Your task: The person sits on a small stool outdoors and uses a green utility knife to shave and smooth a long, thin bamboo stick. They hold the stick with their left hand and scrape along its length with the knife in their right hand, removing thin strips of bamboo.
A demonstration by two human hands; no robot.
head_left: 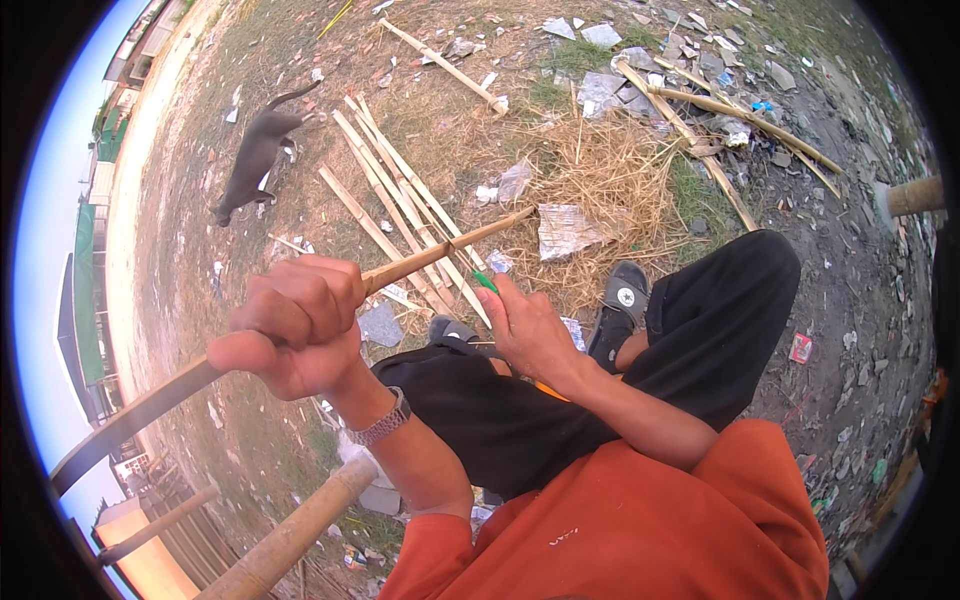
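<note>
My left hand (300, 325) is wrapped round a long bamboo strip (402, 268). The strip slants across in front of me, from the lower left up to the scattered straw. In my right hand (532, 325) is a knife with a green handle (485, 282). Its thin dark blade lies across the strip, beyond my left fist; how deep it sits in the bamboo I cannot tell. Several split bamboo strips (392, 188) lie side by side on the ground just past the held one.
A dark dog (254, 162) stands at the far left. Dry straw (610, 180), flat broken tiles (600, 92) and bamboo poles (690, 140) lie ahead to the right. A thick bamboo pole (300, 535) runs beside my left arm. My sandalled foot (620, 310) rests near the straw.
</note>
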